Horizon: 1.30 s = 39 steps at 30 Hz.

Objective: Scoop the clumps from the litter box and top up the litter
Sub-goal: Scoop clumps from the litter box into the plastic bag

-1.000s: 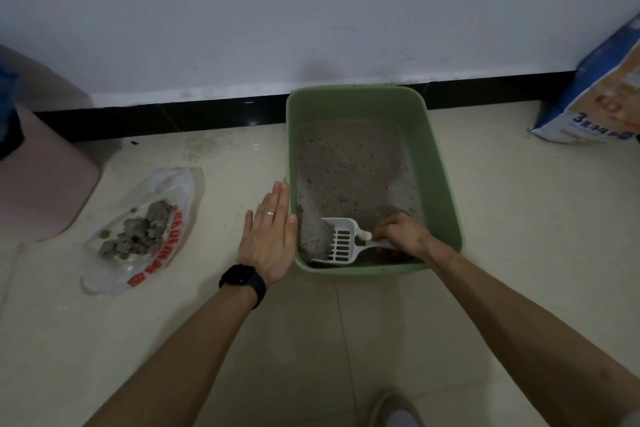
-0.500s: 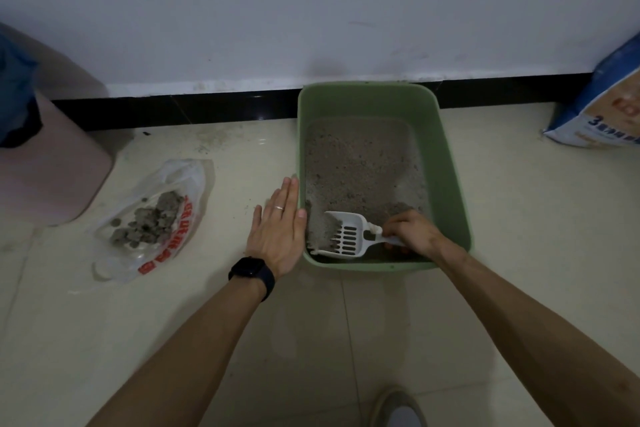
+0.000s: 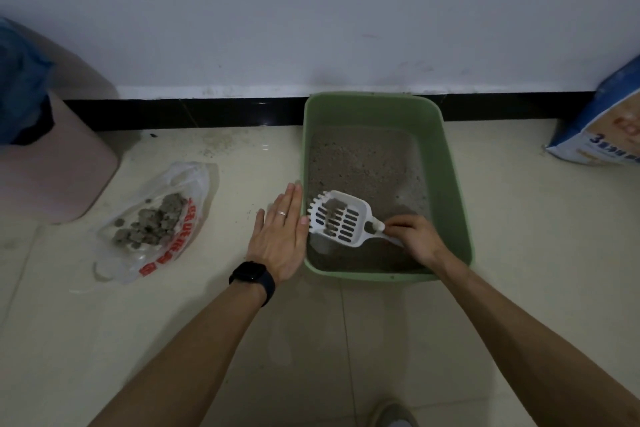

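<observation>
A green litter box [image 3: 453, 184] with grey litter stands on the floor against the wall. My right hand [image 3: 414, 237] grips the handle of a white slotted scoop [image 3: 341, 217], which is lifted above the litter at the box's near left with a few grey clumps in its bowl. My left hand [image 3: 278, 236] lies flat with straight fingers against the box's left outer wall. A clear plastic bag [image 3: 162, 222] with red print lies on the floor to the left and holds several grey clumps. A blue and white litter bag [image 3: 609, 128] leans on the wall at the far right.
A pink bin [image 3: 55, 156] with a blue liner stands at the far left by the wall. Litter grains are scattered on the tiled floor near the black skirting. My shoe tip [image 3: 393, 414] shows at the bottom edge.
The scoop has risen out of the litter and tilted up, now carrying clumps. My left hand stays against the box wall. The camera has shifted slightly.
</observation>
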Motion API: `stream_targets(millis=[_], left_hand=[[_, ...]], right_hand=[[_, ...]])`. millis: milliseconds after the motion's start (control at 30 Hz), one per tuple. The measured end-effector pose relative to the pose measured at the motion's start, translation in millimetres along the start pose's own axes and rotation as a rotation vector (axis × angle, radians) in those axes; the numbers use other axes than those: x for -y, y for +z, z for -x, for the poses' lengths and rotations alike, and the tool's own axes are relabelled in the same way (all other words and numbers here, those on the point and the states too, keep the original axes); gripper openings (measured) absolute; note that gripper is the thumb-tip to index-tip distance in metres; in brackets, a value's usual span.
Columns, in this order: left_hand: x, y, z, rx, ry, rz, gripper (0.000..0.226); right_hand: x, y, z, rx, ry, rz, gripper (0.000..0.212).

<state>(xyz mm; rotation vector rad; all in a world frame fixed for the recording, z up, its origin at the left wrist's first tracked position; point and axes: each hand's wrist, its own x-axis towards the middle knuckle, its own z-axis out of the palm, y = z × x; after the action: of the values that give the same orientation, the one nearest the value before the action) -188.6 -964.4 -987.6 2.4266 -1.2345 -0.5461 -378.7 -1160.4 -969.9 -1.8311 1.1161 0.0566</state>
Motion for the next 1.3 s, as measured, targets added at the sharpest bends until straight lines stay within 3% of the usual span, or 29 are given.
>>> stream_targets(millis=[167, 400, 767, 867, 1067, 1300], left_hand=[[0, 1, 1, 0.001, -0.001, -0.009, 0.056], [0, 0, 1, 0.005, 0.001, -0.028, 0.058], [3, -2, -3, -0.009, 0.049, -0.085, 0.061], [3, -2, -4, -0.003, 0.054, -0.093, 0.061], [2, -2, -2, -0.018, 0.042, -0.099, 0.059], [-1, -3, -2, -0.005, 0.034, -0.085, 0.059]], right_hand=[[2, -1, 4, -0.038, 0.002, 0.012, 0.027], [5, -8, -1, -0.197, 0.060, 0.200, 0.015], [83, 2, -38, -0.168, -0.087, 0.802, 0.036], [79, -2, -49, -0.177, -0.069, 0.759, 0.032], [34, 10, -60, -0.131, 0.025, 0.440, 0.027], [41, 9, -70, -0.156, -0.002, 0.557, 0.022]])
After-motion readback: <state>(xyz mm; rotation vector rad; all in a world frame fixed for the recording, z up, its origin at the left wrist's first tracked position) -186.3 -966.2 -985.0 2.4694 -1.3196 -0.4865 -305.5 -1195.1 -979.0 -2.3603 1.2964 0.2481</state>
